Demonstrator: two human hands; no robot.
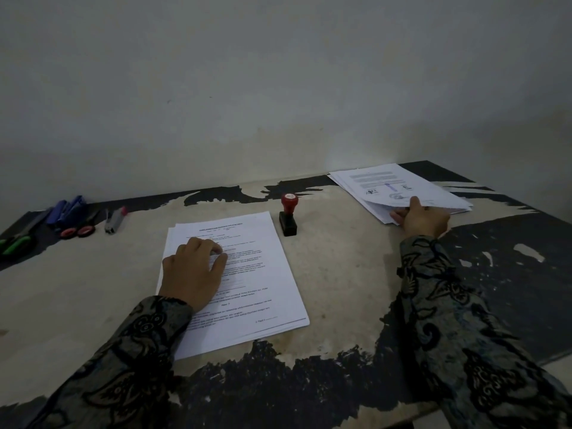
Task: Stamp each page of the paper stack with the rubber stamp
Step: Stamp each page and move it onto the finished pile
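Two paper stacks lie on the table (325, 283), with one rubber stamp (288, 218) standing upright between them. My left hand (193, 274) rests on the near stack (247, 292), its fingers loosely curled, holding nothing. My right hand (421, 219) grips the near edge of the far right stack (399, 188), thumb on top, fingers beneath. Far left lie two scissors (79, 227), blue markers (66, 209) and a stapler (115, 219).

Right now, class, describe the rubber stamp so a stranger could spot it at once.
On the worn, peeling black-and-cream table, look between the two white paper stacks. There the rubber stamp stands upright, untouched: a black rectangular base with a round red handle, the only red-topped thing there.
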